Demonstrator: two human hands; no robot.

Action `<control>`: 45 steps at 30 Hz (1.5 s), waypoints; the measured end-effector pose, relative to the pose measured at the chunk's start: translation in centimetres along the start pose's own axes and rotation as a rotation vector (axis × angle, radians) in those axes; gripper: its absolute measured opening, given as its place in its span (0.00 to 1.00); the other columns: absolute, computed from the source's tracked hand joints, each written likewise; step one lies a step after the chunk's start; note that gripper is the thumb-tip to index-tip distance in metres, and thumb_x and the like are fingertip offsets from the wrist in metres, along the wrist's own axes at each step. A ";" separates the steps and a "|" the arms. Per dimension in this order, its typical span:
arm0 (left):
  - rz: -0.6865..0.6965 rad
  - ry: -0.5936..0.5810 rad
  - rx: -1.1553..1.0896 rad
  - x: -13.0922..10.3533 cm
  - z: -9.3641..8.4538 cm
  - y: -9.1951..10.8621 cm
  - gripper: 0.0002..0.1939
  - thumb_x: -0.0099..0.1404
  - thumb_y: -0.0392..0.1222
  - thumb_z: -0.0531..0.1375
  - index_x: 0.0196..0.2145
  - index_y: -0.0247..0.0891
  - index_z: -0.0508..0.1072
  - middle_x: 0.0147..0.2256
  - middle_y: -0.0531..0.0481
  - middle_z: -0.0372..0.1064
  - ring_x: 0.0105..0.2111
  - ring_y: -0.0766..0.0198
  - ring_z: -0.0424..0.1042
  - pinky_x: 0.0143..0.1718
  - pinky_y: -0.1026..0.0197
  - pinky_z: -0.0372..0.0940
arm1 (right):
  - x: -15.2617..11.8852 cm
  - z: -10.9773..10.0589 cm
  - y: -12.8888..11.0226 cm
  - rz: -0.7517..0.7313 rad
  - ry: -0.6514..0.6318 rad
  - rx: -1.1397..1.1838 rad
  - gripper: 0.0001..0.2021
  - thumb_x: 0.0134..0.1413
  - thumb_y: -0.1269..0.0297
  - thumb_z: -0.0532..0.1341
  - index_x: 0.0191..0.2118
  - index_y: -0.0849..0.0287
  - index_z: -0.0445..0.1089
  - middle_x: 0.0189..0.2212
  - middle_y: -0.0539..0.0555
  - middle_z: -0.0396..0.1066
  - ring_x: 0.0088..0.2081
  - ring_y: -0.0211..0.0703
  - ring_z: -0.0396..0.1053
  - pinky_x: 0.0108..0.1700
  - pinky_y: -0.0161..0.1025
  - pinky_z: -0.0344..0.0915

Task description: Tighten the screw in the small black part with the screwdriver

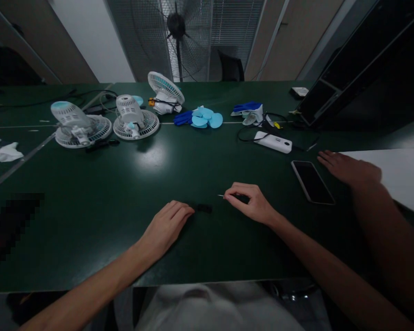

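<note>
My left hand (pixel 172 223) rests low over the green tabletop with its fingers drawn together. At its fingertips is a small black rectangular piece (pixel 204 208), which the hand appears to pinch by its left end; the dark surface makes the contact hard to see. To the right, my right hand (pixel 246 200) is closed in a pinch between thumb and forefinger. A short, thin, pale pin-like piece (pixel 221 196) sticks out leftward from that pinch, a little above and apart from the black piece.
Another person's hand (pixel 352 168) lies at the right by a white sheet (pixel 400 170). Nearby are a phone (pixel 313 182) and a white power bank-like box (pixel 273 142). Farther back stand several small fans (pixel 136 119), blue fan blades (pixel 207 118) and gloves (pixel 248 112).
</note>
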State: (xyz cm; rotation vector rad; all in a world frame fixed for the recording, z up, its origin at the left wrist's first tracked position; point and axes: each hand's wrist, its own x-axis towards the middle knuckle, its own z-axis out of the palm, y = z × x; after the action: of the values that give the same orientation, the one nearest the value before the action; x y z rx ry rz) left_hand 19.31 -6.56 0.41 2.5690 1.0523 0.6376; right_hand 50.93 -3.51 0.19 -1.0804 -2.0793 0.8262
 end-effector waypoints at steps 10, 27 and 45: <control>0.029 0.091 -0.048 -2.4 0.4 0.7 0.12 0.77 0.33 0.55 0.54 0.40 0.72 0.49 0.44 0.75 0.46 0.60 0.75 0.48 0.56 0.73 | 0.1 0.1 -0.2 0.006 -0.006 0.009 0.08 0.70 0.63 0.61 0.43 0.58 0.78 0.36 0.54 0.76 0.36 0.42 0.72 0.38 0.40 0.65; 0.386 -0.129 -0.112 3.4 0.2 -4.0 0.15 0.79 0.37 0.52 0.55 0.40 0.75 0.55 0.42 0.75 0.56 0.59 0.74 0.58 0.54 0.69 | 0.1 0.3 -0.2 -0.050 0.105 -0.046 0.09 0.67 0.60 0.63 0.41 0.57 0.79 0.37 0.53 0.78 0.38 0.44 0.74 0.40 0.41 0.66; -0.125 0.357 0.323 -3.5 -8.2 -17.2 0.14 0.73 0.42 0.57 0.51 0.37 0.77 0.54 0.41 0.72 0.56 0.49 0.71 0.60 0.44 0.65 | 0.1 0.3 -0.2 -0.026 0.073 -0.102 0.12 0.67 0.56 0.62 0.43 0.57 0.79 0.39 0.54 0.78 0.39 0.45 0.74 0.41 0.42 0.67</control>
State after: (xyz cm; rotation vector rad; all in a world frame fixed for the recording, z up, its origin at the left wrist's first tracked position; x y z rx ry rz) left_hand 2.88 3.60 -0.79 2.6863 1.5291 0.9899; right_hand 50.54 -3.58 0.22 -1.1187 -2.0883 0.6646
